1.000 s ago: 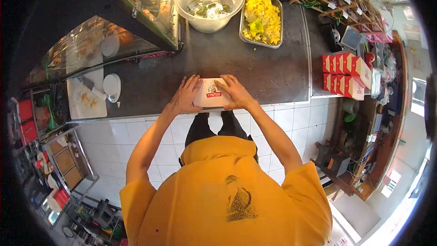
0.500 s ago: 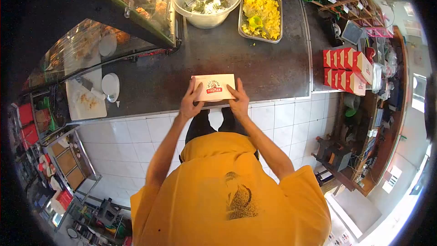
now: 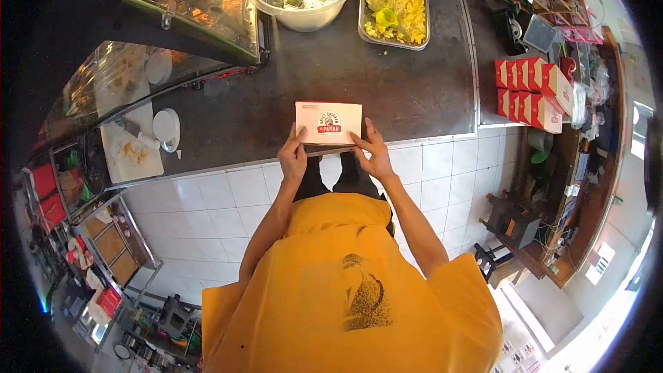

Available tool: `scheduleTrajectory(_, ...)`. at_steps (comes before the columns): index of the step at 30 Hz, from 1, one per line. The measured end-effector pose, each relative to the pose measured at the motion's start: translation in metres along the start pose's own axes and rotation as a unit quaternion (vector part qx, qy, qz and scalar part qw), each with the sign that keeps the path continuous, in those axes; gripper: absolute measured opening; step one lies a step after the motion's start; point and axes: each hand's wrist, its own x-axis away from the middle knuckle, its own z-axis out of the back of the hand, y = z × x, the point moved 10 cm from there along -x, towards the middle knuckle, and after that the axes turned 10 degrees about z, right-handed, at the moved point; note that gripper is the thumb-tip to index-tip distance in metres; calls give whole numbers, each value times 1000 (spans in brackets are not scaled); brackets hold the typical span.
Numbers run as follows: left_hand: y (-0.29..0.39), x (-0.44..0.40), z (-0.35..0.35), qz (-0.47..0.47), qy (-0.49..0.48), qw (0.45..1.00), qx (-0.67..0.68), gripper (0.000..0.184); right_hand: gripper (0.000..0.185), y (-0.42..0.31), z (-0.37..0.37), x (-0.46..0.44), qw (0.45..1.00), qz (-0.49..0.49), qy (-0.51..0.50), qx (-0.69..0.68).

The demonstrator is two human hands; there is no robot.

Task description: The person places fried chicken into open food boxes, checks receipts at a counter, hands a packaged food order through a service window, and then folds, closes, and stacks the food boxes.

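Note:
A closed cardboard food box (image 3: 329, 123) with a pale lid and a red and black printed logo is in front of me at the counter's front edge. My left hand (image 3: 293, 155) grips its left side, thumb on the lid near the front corner. On the other side, my right hand (image 3: 373, 152) holds the right front corner, its thumb also over the lid. Fingers under the box are hidden. Beneath and beyond it stretches the dark counter (image 3: 311, 76).
At the back stand a plastic tub (image 3: 304, 17) of small packets and a metal tray (image 3: 423, 43) of yellow food with a green scoop. Red and white boxes (image 3: 532, 90) are stacked right. A glass display case (image 3: 200, 21) and a stained cutting board (image 3: 131, 155) lie left.
The box has shifted slightly right in view and its lid is seen more squarely. Both hands have stayed on its sides. The camera view has tilted a little.

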Motion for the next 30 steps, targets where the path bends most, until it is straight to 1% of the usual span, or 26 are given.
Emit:
scheduleTrajectory(3,9,2,0,-26,-41,995,-87,43,45,-28,14,-17,991,94,-19,96)
scheduleTrajectory(6,4,-2,-2,-20,-57,993,-98,43,40,-48,12,-47,985,126,-45,107)
scheduleTrajectory(9,-4,-3,-5,-11,-63,995,-73,45,40,-70,-7,-82,966,109,-136,189)
scheduleTrajectory(12,4,-4,-2,-37,-60,995,-75,41,34,-64,-43,-95,955,134,-176,200)
scheduleTrajectory(13,6,-4,3,-38,-62,994,-85,40,37,-55,-52,-96,947,142,-169,233)
scheduleTrajectory(15,24,-5,5,-61,-77,991,-93,36,44,-58,-46,-94,976,126,-131,123)
scheduleTrajectory(16,24,-4,2,-107,-82,983,-126,35,47,-60,-47,-96,973,121,-142,136)
scheduleTrajectory(17,5,-4,-6,-85,-111,982,-129,35,48,-51,-63,-92,952,108,-166,233)
scheduleTrajectory(19,-4,1,-11,-116,-115,978,-130,36,53,-55,-74,-101,941,69,-209,258)
scheduleTrajectory(20,-5,0,-13,-119,-115,978,-130,36,54,-67,-71,-100,924,88,-204,312)
scheduleTrajectory(21,1,-2,-15,-111,-124,978,-126,36,53,-74,-61,-104,948,80,-186,247)
scheduleTrajectory(22,5,-1,-11,-96,-123,980,-128,36,48,-74,-63,-105,953,81,-171,235)
scheduleTrajectory(24,14,0,-11,-89,-124,978,-145,36,41,-70,-67,-105,955,98,-159,230)
scheduleTrajectory(25,11,0,-12,-94,-115,982,-117,36,39,-71,-67,-106,954,100,-176,222)
scheduleTrajectory(26,6,0,-12,-76,-126,981,-124,35,37,-70,-64,-106,952,102,-191,215)
scheduleTrajectory(27,25,2,-10,-110,-107,980,-130,37,35,-67,-58,-105,951,102,-205,209)
scheduleTrajectory(28,48,9,-13,-141,-94,976,-136,40,31,-60,-48,-101,956,109,-188,198)
scheduleTrajectory(30,66,17,-16,-71,-61,996,-8,45,29,-46,-21,-91,964,91,-182,170)
